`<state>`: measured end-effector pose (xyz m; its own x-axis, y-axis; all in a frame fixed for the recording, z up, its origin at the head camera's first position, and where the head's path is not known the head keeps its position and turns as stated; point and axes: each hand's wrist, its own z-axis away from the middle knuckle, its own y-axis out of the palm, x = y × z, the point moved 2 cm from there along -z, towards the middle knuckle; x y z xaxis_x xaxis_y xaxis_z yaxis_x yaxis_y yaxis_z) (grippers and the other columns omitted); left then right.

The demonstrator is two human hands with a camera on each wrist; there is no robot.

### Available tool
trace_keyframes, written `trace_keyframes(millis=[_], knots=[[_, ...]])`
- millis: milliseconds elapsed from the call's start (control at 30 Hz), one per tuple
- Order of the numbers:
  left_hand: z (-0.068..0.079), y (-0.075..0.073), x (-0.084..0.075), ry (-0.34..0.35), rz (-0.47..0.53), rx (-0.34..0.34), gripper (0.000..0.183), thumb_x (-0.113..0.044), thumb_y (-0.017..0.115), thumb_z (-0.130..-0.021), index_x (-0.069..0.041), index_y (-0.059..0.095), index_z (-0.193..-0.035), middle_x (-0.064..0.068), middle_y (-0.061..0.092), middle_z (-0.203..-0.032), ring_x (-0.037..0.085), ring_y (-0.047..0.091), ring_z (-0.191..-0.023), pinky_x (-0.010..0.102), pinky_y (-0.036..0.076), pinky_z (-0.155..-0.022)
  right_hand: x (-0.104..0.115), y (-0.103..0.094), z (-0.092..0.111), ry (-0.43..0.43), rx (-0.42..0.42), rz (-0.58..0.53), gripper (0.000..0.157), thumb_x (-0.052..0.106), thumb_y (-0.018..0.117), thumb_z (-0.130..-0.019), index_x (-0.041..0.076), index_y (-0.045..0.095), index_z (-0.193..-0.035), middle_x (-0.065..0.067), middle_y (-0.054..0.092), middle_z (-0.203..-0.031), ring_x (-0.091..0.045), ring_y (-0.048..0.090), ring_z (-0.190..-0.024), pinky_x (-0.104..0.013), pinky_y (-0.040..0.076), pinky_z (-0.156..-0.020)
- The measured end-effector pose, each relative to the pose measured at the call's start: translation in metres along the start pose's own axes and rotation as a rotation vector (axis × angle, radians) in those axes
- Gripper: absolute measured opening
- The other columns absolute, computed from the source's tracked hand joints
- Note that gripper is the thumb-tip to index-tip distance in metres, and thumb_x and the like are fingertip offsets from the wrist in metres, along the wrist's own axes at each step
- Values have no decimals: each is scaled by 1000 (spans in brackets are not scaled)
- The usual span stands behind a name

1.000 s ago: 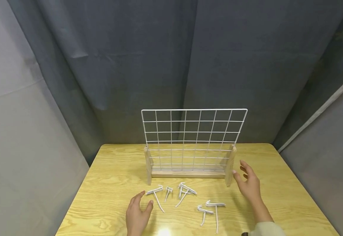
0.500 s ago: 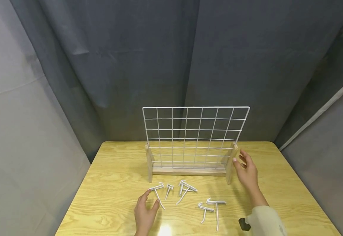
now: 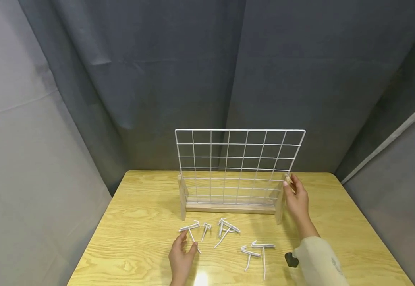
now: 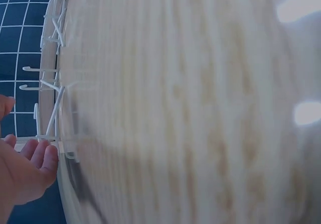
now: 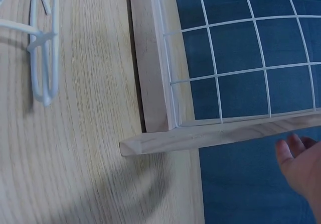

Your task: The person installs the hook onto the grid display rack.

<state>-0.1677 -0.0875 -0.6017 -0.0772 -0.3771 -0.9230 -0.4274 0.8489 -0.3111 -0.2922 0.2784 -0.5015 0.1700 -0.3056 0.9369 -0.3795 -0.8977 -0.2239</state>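
A white wire grid panel (image 3: 241, 157) stands upright in a wooden stand with side posts. Beside the top of the right post (image 3: 280, 202), my right hand (image 3: 298, 202) has its thumb and fingers spread around the edge; in the right wrist view its fingertips (image 5: 285, 151) look close to the wood, contact unclear. My left hand (image 3: 181, 258) hovers over the table at the leftmost white wire hook (image 3: 190, 227), thumb near its long prong, fingers loosely bent. In the left wrist view these fingers (image 4: 49, 161) lie close to that hook, without a visible grip.
Several more white hooks lie on the wooden table (image 3: 128, 238): a small one (image 3: 206, 230), a tangled cluster (image 3: 227, 228), and two (image 3: 250, 253) (image 3: 263, 246) at the front right. Dark curtains (image 3: 178, 79) hang behind; pale cloth (image 3: 32, 159) hangs at the left.
My right hand has moved up along the right post toward its top. My left hand has shifted right, toward the leftmost hook. The hooks and the rack stay in place.
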Motion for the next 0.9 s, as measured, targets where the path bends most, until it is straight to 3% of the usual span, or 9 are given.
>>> trace_keyframes(millis=[200,333,467,700,900], knots=[[0,2,4,-57,43,10,50,-2,76,-74,2,57,-119,24,58,-111,43,57,-98,48,50,-79,0,3,-6,8,11,-30,50,23,44,-99,6,30,-145,-12,35,-144,-29,39,-123,-18,38,-92],[-4,5,6,-51,47,15,50,-1,76,-73,2,57,-119,24,58,-110,42,58,-96,45,51,-78,3,4,-10,2,18,-24,50,25,42,-100,2,31,-143,-16,34,-144,-30,34,-128,-31,31,-103],[-8,6,7,-42,37,6,50,1,77,-70,0,59,-117,22,59,-107,38,60,-92,39,53,-76,4,4,-12,8,17,19,48,25,40,-101,-3,35,-140,-20,34,-142,-32,31,-129,-42,26,-106],[-12,8,8,-106,23,-1,50,2,79,-67,-2,62,-114,20,61,-99,26,63,-77,27,54,-61,3,6,-10,40,3,34,48,31,38,-101,3,38,-140,-15,36,-142,-28,37,-123,-43,30,-102],[-16,10,13,-126,0,-35,47,2,80,-65,-2,64,-109,15,64,-90,22,63,-70,23,53,-54,-1,8,-11,86,-14,1,48,36,39,-100,11,40,-141,-6,35,-144,-22,37,-125,-38,33,-101]])
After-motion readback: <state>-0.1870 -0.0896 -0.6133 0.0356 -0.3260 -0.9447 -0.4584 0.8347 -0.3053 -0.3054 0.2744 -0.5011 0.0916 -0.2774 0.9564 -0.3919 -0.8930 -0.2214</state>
